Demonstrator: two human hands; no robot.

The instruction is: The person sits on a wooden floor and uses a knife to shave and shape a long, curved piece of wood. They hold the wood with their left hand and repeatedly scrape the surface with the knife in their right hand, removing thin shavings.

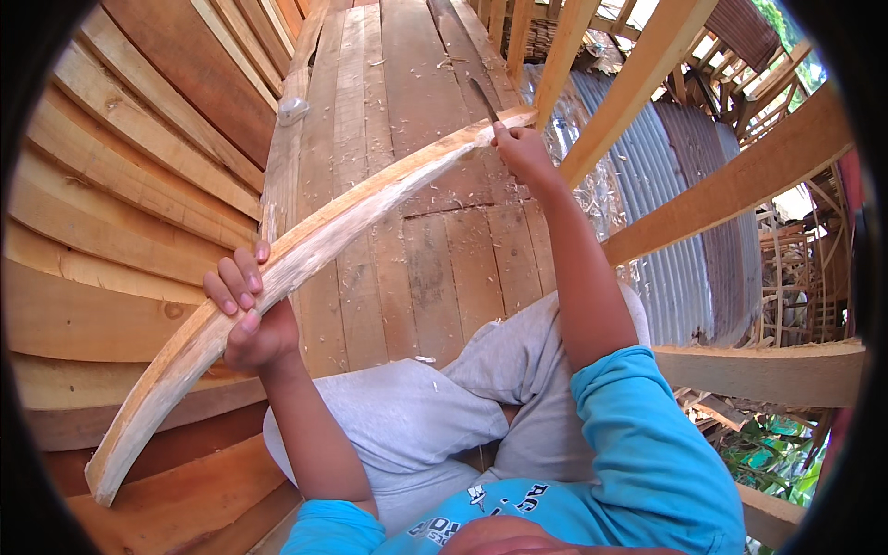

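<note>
Bracing a long, curved-looking length of tan and whitish wood (356, 218) diagonally from lower left to upper right of the frame, you have your left hand (264, 319) left of centre, its fingers wrapped firmly round the wood. Your right hand (524, 154), at upper right, has its fingers closed on a narrow, dark-bladed knife (482, 99) near the wood's far end; I cannot tell whether the edge is cutting. Thin, pale, curled shavings (426, 359) dot the brown plank floor (430, 264) — some paring appears done. The whitish side looks uneven, with brownish patches near your left hand, so more trimming probably remains.
</note>
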